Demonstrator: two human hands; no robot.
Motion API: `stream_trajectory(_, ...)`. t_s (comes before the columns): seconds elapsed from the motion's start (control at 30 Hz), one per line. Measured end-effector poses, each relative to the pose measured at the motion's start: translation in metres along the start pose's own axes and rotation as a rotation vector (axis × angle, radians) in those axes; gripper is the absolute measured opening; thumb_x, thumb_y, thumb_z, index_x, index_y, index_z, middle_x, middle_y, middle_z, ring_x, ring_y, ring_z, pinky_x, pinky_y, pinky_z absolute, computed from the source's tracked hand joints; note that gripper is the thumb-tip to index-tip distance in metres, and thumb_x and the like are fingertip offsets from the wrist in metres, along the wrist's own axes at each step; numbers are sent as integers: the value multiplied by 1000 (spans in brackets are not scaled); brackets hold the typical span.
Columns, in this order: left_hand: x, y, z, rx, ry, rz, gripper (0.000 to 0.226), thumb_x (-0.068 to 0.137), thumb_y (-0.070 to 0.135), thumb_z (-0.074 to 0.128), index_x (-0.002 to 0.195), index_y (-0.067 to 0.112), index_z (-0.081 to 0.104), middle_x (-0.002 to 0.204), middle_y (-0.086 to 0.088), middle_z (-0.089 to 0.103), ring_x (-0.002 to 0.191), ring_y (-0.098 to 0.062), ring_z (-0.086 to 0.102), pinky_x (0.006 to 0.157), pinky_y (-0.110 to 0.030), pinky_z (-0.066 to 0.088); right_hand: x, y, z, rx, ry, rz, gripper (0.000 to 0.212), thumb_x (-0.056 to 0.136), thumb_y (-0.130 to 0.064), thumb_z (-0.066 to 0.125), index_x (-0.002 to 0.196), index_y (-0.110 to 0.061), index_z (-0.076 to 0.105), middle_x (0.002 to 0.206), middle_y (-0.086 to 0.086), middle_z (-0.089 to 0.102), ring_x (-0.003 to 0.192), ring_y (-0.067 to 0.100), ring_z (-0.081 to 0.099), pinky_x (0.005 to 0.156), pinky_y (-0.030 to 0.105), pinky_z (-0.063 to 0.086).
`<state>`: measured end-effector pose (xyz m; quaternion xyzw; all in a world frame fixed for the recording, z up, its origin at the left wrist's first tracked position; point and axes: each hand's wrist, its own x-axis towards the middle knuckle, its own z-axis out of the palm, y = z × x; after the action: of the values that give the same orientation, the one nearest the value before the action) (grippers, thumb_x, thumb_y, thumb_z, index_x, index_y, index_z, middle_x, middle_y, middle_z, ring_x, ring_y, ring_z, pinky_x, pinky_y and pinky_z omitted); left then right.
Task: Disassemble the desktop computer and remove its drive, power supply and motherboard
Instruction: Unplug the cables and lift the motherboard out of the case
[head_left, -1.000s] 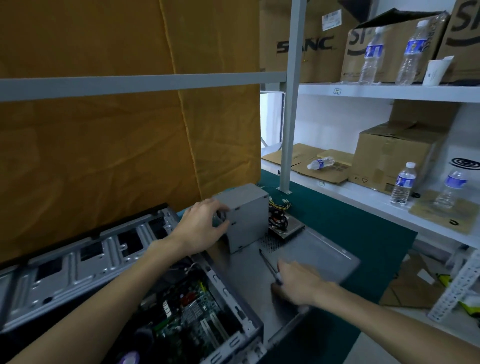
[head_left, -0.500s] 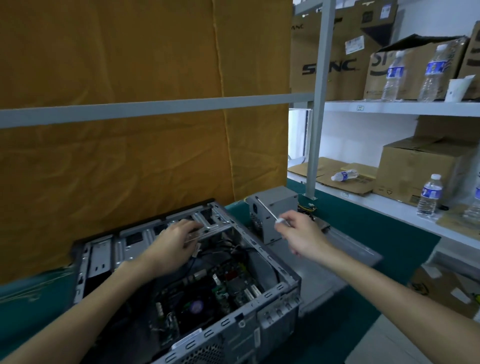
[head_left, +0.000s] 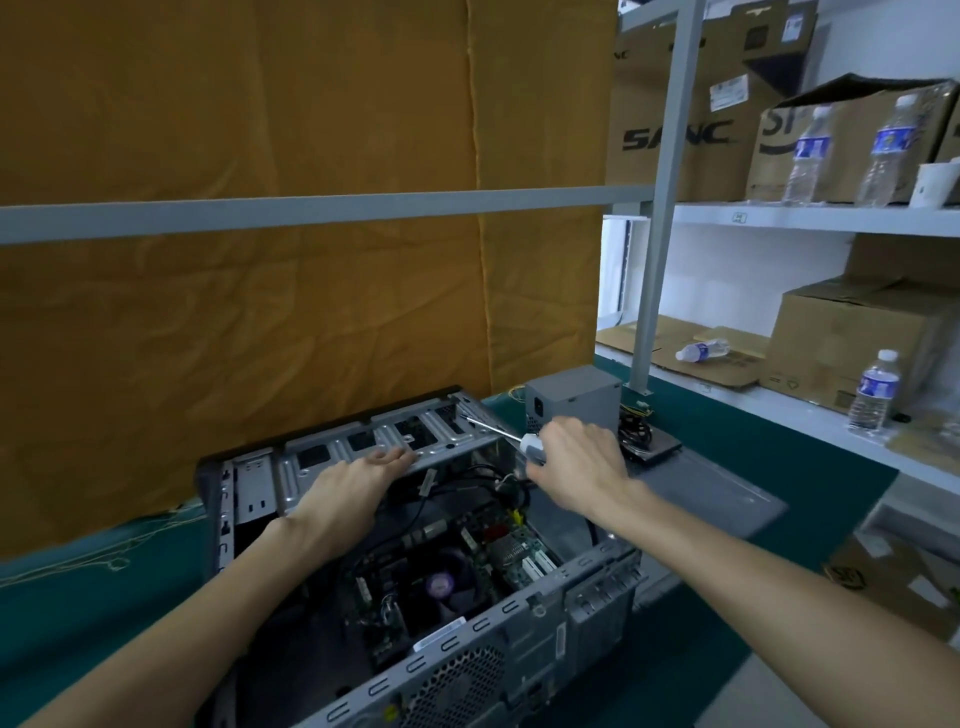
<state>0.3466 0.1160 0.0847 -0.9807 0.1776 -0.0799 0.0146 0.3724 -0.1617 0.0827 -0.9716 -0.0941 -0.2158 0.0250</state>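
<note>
An open desktop case (head_left: 597, 587) lies on its side on the green mat, its motherboard (head_left: 457, 566) with a fan showing inside. My left hand (head_left: 353, 483) rests flat with straight fingers on the case's upper metal frame (head_left: 363, 441). My right hand (head_left: 582, 462) grips a screwdriver (head_left: 498, 428) by its white handle, the shaft pointing up-left over the frame's far corner. A grey power supply (head_left: 576, 397) stands outside the case behind my right hand, its cables trailing right. The grey side panel (head_left: 717, 493) lies flat to the right, with a drive (head_left: 654, 447) on it.
An orange cloth (head_left: 285, 286) hangs behind the case, crossed by a grey bar. A grey rack post (head_left: 660, 234) stands at the right. White shelves (head_left: 779, 415) hold cardboard boxes and several water bottles. More cardboard lies on the floor at lower right.
The view has shifted left onto the case. My left hand left the power supply and came to rest on the case frame. My right hand lifted the screwdriver off the side panel toward the case.
</note>
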Motion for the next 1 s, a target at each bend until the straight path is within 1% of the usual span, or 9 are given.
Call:
stream_trajectory(0.13, -11, -6, -1, 84, -17, -19, 97, 77, -13, 47, 161, 26, 19, 167, 2, 23, 150, -19, 32, 107, -39, 46, 8, -3, 3, 27, -17, -15, 46, 89, -43, 70, 62, -22, 39, 64, -6, 44, 59, 22, 51, 53, 32, 30)
stream_trajectory(0.2, -21, -10, 1, 101, -24, -51, 95, 74, -10, 46, 159, 26, 22, 164, 1, 31, 142, -23, 44, 99, -41, 51, 13, -9, 4, 20, -18, -47, 43, 90, -42, 67, 61, -22, 40, 62, -6, 45, 58, 22, 51, 50, 32, 26)
stream_trajectory(0.3, -35, -12, 5, 136, -29, -80, 90, 73, -6, 48, 156, 25, 29, 156, 2, 43, 133, -24, 53, 93, -42, 54, 19, -17, 3, -3, -15, -93, 38, 93, -42, 60, 64, -22, 44, 67, -3, 53, 64, 24, 58, 54, 32, 31)
stream_trajectory(0.4, -40, -11, 4, 134, -8, -122, 85, 73, -1, 51, 151, 28, 38, 153, 6, 47, 130, -22, 56, 89, -37, 55, 16, -25, 2, -85, 22, -134, 27, 97, -44, 55, 83, -21, 56, 79, 0, 65, 78, 25, 69, 57, 32, 36)
stream_trajectory(0.47, -31, -10, 1, 77, 9, -119, 80, 76, 0, 52, 150, 27, 39, 154, 3, 44, 137, -23, 46, 99, -37, 47, 10, -30, 4, -171, 36, -152, 22, 98, -41, 57, 98, -19, 61, 90, 1, 70, 86, 24, 69, 60, 32, 37)
stream_trajectory(0.57, -14, -4, -1, -18, -76, -55, 87, 84, -10, 47, 160, 22, 19, 166, -4, 20, 152, -25, 23, 117, -38, 33, 7, -29, 6, -227, 12, -146, 15, 96, -29, 64, 106, -18, 62, 95, 1, 70, 90, 23, 69, 61, 31, 38)
stream_trajectory(0.7, -12, -6, 4, -76, -77, -35, 105, 77, -22, 36, 163, 28, 3, 170, 5, 4, 156, -19, 10, 118, -38, 37, 15, -22, 4, -152, -8, -137, 21, 95, -40, 67, 101, -21, 62, 92, 1, 70, 87, 26, 70, 64, 32, 39)
stream_trajectory(0.9, -28, -8, 3, 14, -54, -104, 94, 82, -8, 43, 163, 23, 6, 169, 4, 12, 154, -19, 21, 106, -37, 48, 34, -25, 21, -59, 31, -240, 35, 90, -43, 71, 81, -28, 42, 83, -1, 68, 83, 27, 69, 61, 33, 33)
stream_trajectory(1.0, -41, -5, 7, 50, -54, -187, 87, 84, 0, 49, 160, 17, 11, 164, -2, 26, 150, -23, 30, 115, -37, 40, 49, -34, 24, -40, 38, -328, 29, 90, -50, 69, 89, -25, 54, 90, 0, 70, 88, 28, 68, 61, 34, 34)
